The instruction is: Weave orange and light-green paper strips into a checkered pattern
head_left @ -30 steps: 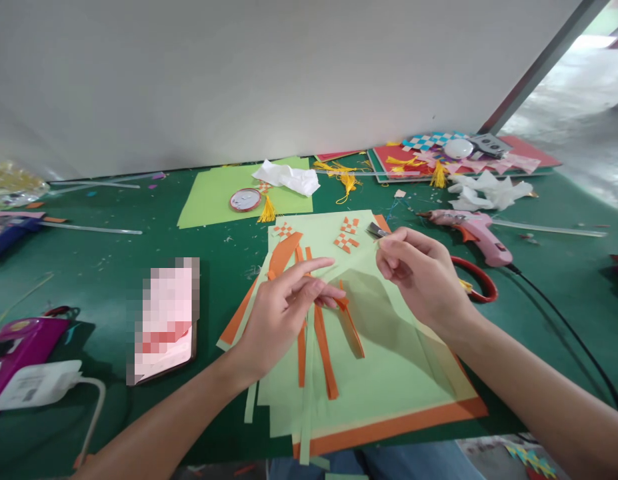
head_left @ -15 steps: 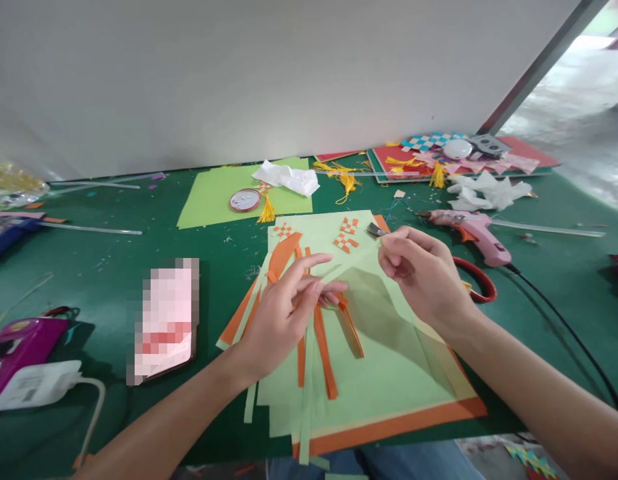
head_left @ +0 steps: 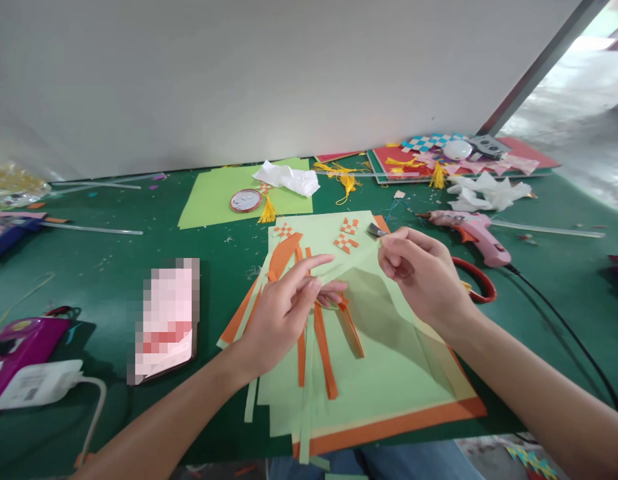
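My left hand (head_left: pixel 283 307) hovers over the paper strips with its index finger stretched out and the other fingers loosely bent. Nothing clear shows in its grasp. Just under its fingertips is a folded orange paper strip (head_left: pixel 352 330); more orange strips (head_left: pixel 325 357) and a light green strip (head_left: pixel 307 400) lie below it. My right hand (head_left: pixel 421 270) is closed in a pinch on a small flat metal blade (head_left: pixel 375 230), whose dark tip points left. Small orange-and-green woven paper pieces (head_left: pixel 347 243) rest on the light green sheets (head_left: pixel 383 380) between and beyond my hands.
Right of my hands are red-handled scissors (head_left: pixel 481 283) and a pink glue gun (head_left: pixel 471 230) with a black cord. A phone (head_left: pixel 166 320) lies to the left, by a purple glue gun-like tool (head_left: pixel 29 340). Tissue (head_left: pixel 289 179) and yellow tassels (head_left: pixel 346 183) lie at the back.
Almost nothing differs. My left fingers have shifted very slightly; my right hand stays put with the metal blade.
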Available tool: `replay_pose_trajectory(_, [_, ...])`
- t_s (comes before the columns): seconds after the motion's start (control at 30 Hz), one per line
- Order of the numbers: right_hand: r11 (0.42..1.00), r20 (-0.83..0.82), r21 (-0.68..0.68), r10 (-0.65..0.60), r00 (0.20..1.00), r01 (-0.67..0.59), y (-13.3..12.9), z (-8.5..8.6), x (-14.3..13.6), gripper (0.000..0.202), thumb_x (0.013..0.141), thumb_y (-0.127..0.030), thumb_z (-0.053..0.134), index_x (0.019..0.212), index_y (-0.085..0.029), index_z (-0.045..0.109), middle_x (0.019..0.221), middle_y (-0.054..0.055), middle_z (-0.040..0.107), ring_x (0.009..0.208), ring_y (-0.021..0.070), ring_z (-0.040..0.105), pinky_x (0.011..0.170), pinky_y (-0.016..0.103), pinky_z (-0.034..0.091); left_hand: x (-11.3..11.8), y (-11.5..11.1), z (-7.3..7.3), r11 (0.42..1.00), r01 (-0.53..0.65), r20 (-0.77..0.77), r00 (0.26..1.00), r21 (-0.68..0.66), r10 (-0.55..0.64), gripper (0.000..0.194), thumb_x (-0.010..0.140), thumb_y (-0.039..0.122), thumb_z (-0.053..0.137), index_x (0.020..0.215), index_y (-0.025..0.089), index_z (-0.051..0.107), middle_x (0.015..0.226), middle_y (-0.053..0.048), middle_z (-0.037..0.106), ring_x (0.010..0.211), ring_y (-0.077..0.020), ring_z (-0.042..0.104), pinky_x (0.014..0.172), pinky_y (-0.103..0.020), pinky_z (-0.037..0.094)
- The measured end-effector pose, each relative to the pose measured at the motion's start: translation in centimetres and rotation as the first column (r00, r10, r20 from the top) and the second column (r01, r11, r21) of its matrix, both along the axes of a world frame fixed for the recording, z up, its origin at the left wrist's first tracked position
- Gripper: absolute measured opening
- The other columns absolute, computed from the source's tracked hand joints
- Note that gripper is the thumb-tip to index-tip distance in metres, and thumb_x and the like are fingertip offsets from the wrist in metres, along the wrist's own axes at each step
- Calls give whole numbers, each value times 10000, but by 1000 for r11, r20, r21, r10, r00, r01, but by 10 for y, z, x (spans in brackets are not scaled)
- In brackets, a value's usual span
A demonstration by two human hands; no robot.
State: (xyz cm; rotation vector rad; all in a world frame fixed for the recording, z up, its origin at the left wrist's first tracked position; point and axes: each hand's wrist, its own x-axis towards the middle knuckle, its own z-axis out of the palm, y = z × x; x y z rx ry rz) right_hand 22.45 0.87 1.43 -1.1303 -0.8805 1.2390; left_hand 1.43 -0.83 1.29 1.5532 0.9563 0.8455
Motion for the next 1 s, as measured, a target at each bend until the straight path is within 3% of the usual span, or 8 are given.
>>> replay_pose_trajectory(0.2, [1000,9,6,11,1000,-11,-1,0,1,285,791,-198,626,549,-183,477,521,-38,420,483,75,403,456,233,228,-1,1,-1,1000,2,-3,1000,14,-2,376,972,295,524,1345,247,518,1030,-16,765,908,-144,715,867,-238,561])
replay_pose_trajectory(0.43, [1000,11,2,15,1000,-15,-1,-1,-1,290,791,-204,629,549,-182,472,527,-38,411,488,75,405,461,233,234,-2,0,0,1000,-5,22,1000,-11,5,366,1008,351,415,1348,269,521,1039,-30,764,893,-182,723,842,-306,573])
replay_pose_trajectory(0.6, [1000,-27,-14,27,999,-27,1,2,6,275,790,-215,636,569,-186,475,556,-40,397,503,81,429,454,228,239,-5,10,1,969,-232,33,973,88,230,378,999,416,407,1286,219,553,819,-37,768,740,-192,726,749,-322,566])
replay_pose_trajectory(0.73, [979,-30,-100,175,984,-177,6,7,21,226,809,-261,606,625,-193,495,543,-52,383,460,81,399,434,224,243,-14,26,8,899,-413,90,910,144,404,360,973,424,458,1233,195,555,744,-29,737,659,-180,698,647,-299,541])
replay_pose_trajectory(0.87, [931,228,-189,350,909,-311,8,5,26,169,806,-292,585,677,-189,546,516,-55,397,440,89,365,424,227,227,-22,35,13,861,-478,58,878,172,476,308,943,375,510,1182,196,585,735,-20,715,637,-160,678,638,-279,527])
replay_pose_trajectory(0.93, [923,467,-198,384,797,-329,6,-1,22,174,808,-306,581,681,-188,569,498,-57,409,448,94,365,439,229,252,-24,37,13,857,-481,45,875,182,482,298,936,367,517,1169,195,589,733,-20,710,639,-160,675,642,-277,525])
replay_pose_trajectory(1.0, [939,713,-150,319,625,-309,4,-8,14,159,818,-311,575,728,-186,617,536,-48,470,472,97,385,455,232,272,-25,38,11,855,-481,29,874,196,485,299,931,363,520,1166,191,588,738,-24,710,644,-164,674,650,-283,528])
